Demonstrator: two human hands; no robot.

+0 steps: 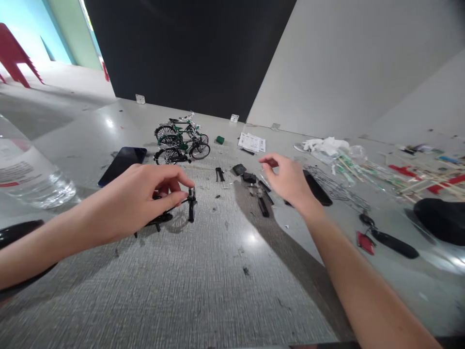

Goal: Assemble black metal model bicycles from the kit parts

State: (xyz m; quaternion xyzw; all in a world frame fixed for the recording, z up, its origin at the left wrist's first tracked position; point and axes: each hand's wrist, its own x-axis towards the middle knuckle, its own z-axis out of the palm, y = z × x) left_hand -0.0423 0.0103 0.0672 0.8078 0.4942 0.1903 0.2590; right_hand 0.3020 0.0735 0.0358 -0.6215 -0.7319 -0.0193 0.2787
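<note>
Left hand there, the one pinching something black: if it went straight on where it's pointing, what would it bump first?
Probably the small black pieces just beyond the left hand's fingertips. The hand's height is hard to judge, so it might pass over them.

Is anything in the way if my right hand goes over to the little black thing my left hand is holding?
Nothing visible blocks the space between your right hand and the little black thing in your left hand. Just small loose parts lie on the table around there.
</note>
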